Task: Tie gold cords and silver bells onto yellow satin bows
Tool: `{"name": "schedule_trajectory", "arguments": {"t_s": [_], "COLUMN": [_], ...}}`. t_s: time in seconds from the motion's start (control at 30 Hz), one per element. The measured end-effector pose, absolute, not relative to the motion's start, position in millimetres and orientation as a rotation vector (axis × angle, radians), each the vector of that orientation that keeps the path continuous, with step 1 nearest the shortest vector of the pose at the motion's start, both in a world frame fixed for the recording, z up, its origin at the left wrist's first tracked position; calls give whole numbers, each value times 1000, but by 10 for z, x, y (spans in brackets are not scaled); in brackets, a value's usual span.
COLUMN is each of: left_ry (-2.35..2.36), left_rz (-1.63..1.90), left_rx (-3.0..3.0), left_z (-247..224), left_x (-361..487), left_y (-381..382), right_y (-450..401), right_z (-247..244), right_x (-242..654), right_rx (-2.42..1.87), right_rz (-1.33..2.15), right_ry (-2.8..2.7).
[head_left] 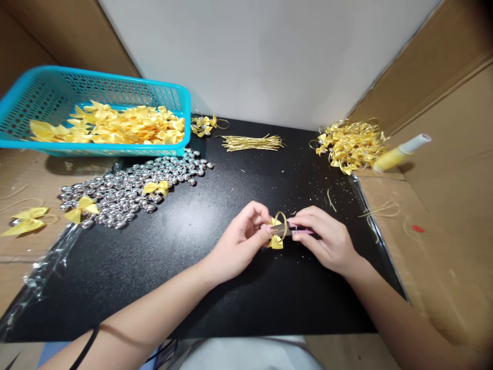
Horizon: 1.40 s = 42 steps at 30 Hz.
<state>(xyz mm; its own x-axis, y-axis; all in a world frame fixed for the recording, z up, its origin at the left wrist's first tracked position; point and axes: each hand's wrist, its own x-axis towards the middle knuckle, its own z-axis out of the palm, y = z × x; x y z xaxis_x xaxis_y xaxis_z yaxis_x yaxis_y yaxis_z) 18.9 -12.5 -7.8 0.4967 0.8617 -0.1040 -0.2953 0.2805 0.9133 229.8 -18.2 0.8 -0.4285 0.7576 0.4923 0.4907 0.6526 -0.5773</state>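
Observation:
Low over the black table, my left hand [246, 236] pinches a yellow bow [276, 242] that has a gold loop [284, 218] standing up from it. My right hand [327, 239] is closed around small snips [287, 229] with pinkish handles. Their metal blades reach through the loop toward my left fingertips. Exactly where the blade tips end is hidden by my left fingers and the bow.
A turquoise basket [92, 150] of yellow bows stands at the back left. Silver beads [127, 190] lie before it with loose bows. Gold ties [252, 143] lie at the back; bow pieces [352, 146] are heaped back right beside a rolled tube [400, 153].

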Motion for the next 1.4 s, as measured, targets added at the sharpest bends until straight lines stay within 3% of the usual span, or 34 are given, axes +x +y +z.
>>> {"name": "schedule_trajectory", "arguments": {"t_s": [0.67,1.07,1.4], "left_ry": [693,783,867], "left_rz": [860,939,896], "left_rx": [968,963,729], "left_z": [-117,-106,-194], "left_x": [194,186,179], "left_y": [-97,-70,-10], "right_y": [-174,332,406], "right_z": [0,-449,-639], "right_x": [2342,2926,2984], "right_rx": [-1078,-1590,-1607], "right_rz": [348,-159,61], "right_ry": [-1991,-1835,-1704]}}
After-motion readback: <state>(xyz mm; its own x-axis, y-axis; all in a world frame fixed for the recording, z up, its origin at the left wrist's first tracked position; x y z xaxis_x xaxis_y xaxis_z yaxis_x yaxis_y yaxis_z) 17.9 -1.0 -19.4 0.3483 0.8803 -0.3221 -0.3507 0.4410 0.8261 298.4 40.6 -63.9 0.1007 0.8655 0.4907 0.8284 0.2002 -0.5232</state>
